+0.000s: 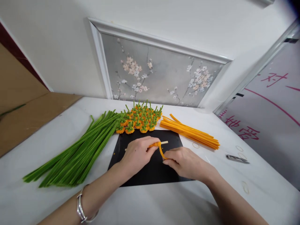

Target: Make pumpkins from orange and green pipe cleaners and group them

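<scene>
Our left hand [140,153] and right hand [185,161] both pinch narrowly, above a black mat [145,178]. Left of the mat we have green strips [77,153]; at its far right, orange strips [189,131]. The left hand grips a pale stick [165,142]; around it winds one orange strip [161,151], whose free part the right hand holds.

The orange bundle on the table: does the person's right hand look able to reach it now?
Probably yes: the bundle lies beyond the right hand, with nothing standing between. But that hand pinches an orange strip, which it would likely have to release first.
</scene>
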Demonstrator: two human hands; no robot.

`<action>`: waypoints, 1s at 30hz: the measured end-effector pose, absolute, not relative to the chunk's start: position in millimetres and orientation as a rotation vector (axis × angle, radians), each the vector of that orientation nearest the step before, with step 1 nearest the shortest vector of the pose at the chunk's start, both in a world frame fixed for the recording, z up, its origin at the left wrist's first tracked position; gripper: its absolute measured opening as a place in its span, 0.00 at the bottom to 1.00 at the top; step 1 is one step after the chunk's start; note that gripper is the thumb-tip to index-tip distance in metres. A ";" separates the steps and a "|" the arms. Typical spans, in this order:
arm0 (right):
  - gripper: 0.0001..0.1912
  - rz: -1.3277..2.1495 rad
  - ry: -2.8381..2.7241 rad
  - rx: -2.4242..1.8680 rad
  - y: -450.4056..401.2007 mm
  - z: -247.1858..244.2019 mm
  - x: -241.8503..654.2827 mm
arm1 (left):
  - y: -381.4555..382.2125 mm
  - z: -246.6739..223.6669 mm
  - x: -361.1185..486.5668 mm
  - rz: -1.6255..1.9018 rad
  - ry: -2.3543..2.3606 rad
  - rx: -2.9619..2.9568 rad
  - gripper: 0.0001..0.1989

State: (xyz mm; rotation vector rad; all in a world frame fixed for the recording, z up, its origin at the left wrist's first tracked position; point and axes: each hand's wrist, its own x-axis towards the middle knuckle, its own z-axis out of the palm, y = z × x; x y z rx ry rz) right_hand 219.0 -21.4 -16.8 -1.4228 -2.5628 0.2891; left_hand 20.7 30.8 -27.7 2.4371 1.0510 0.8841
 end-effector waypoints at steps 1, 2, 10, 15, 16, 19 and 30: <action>0.13 0.281 -2.566 -1.421 -22.4 -15.2 218.5 | 31.0 -27.0 20.4 0.886 1.079 2.433 0.11; 0.13 0.272 -2.568 -1.421 -23.2 -13.9 218.3 | 31.1 -26.3 20.3 0.885 1.113 2.427 0.11; 0.13 0.176 -2.538 -1.366 -23.4 -11.8 221.7 | 35.1 -25.0 19.8 0.827 1.252 2.229 0.16; 0.12 0.134 -2.379 -1.308 -20.5 -11.6 224.1 | 37.8 -26.5 18.0 0.725 1.210 2.262 0.12; 0.11 0.127 -2.338 -1.295 -19.5 -12.1 224.6 | 37.7 -26.4 18.0 0.706 1.200 2.276 0.12; 0.10 0.133 -2.212 -1.231 -15.9 -14.2 226.3 | 36.5 -25.6 18.8 0.655 1.163 2.300 0.12; 0.08 0.206 -1.988 -1.261 -2.1 -23.1 233.4 | 30.2 -27.7 21.9 0.614 1.010 2.277 0.12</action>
